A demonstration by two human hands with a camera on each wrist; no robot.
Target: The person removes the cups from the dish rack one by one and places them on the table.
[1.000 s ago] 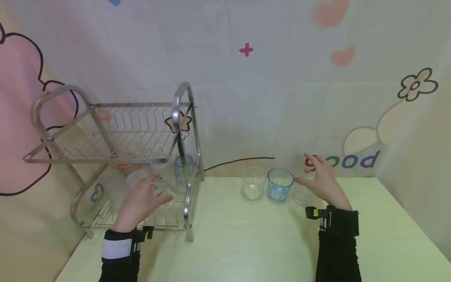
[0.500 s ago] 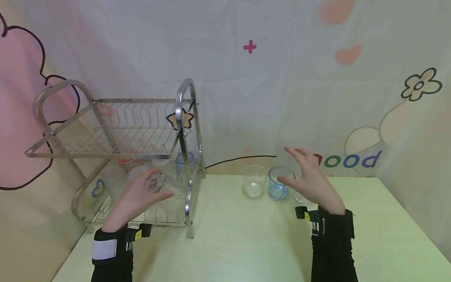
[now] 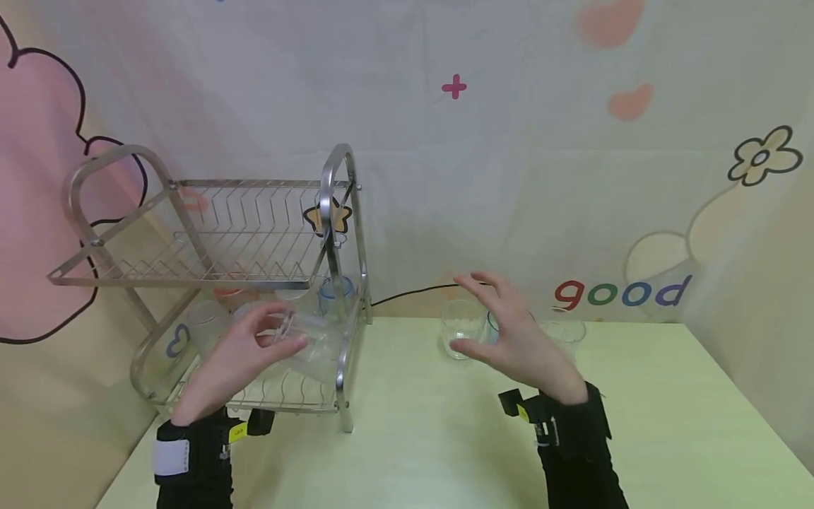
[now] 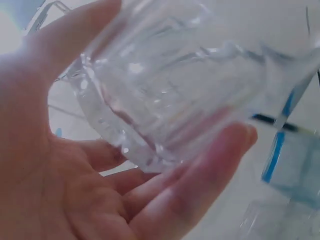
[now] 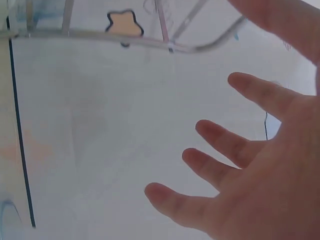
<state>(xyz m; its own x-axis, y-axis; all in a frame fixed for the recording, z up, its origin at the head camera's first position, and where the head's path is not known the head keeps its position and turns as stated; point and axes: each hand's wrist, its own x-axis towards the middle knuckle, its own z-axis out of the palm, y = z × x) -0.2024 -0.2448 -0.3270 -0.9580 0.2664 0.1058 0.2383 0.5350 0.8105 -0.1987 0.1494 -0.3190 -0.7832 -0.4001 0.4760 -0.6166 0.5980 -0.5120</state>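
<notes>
1. Hands: two, left hand (image 3: 238, 360) and right hand (image 3: 518, 346).
2. Dish rack (image 3: 184, 283): one, with two tiers.
3. Held glass (image 4: 165, 90): one.
4. Glasses on counter (image 3: 413, 438): three; two clear glasses (image 3: 462, 332) and one blue glass (image 3: 492, 331), partly hidden.
5. Glasses in rack: one blue-rimmed glass (image 3: 327, 304), one red-rimmed glass (image 3: 227, 295); clear ones (image 3: 208, 329) overlap, exact count not discernible.
6. Wrist straps (image 3: 197, 456): two.

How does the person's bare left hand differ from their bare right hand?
The left hand grips a clear, colourless glass; the right hand holds nothing. The left hand is in front of the silver metal rack, the right hand over the pale green table. Both have black sleeves.
</notes>
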